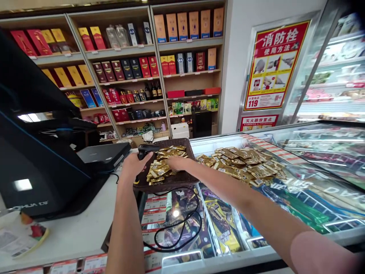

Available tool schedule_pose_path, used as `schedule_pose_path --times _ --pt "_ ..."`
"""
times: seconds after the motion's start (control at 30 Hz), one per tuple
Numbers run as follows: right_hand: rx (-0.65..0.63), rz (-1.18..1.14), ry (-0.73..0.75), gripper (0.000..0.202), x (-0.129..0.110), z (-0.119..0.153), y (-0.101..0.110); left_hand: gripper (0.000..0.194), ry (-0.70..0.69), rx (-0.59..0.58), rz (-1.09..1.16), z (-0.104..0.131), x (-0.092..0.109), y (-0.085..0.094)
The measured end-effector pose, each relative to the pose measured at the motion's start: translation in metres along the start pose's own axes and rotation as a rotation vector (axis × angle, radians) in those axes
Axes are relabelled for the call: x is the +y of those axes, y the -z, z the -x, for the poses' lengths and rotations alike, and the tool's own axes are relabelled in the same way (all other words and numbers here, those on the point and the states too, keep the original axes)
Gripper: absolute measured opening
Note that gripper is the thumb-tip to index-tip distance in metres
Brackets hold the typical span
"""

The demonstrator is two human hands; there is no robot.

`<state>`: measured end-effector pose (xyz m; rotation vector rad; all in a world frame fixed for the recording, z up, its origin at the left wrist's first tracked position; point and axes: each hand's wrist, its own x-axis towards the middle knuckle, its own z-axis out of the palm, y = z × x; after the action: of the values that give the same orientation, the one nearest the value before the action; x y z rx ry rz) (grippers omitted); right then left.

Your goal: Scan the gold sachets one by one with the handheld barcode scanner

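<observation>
A dark brown woven basket (168, 185) stands at the middle of the view, partly filled with gold packets (159, 169). My left hand (134, 164) is at the basket's left side, wrapped round the handle of a black handheld scanner (148, 147). Inside the basket, my right hand (174, 163) rests on the gold packets; its fingertips are hidden among them, so what it grips cannot be made out. More gold packets (248, 163) lie in a loose pile on the glass top to the right of the basket.
A black cable (182, 224) loops over the glass freezer lid in front of the basket. The checkout machine (42, 152) and a flat black device (104, 154) stand on the left counter (85, 232). Shelves (159, 76) of boxes and bottles line the back wall.
</observation>
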<state>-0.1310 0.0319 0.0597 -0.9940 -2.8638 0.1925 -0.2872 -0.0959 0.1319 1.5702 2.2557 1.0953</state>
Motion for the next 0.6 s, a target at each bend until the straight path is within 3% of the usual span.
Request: schedule_pose_path --times 0.13,0.27,0.43,0.6 --pt "-0.066 0.132 0.032 0.035 -0.012 -0.027 -0.003 0.047 -0.04 -0.016 0.048 0.002 0.002 0.001" --pt "-0.076 0.162 0.082 0.029 -0.004 -0.021 -0.007 0.049 -0.044 -0.035 0.033 0.002 0.004 0.0" --pt "0.112 0.003 -0.056 0.022 0.02 0.015 0.002 0.048 -0.06 0.007 0.117 0.003 0.009 -0.003" --pt "0.327 -0.363 -0.289 0.027 0.07 0.085 0.024 0.051 -0.074 -0.01 0.296 0.004 0.022 -0.016"
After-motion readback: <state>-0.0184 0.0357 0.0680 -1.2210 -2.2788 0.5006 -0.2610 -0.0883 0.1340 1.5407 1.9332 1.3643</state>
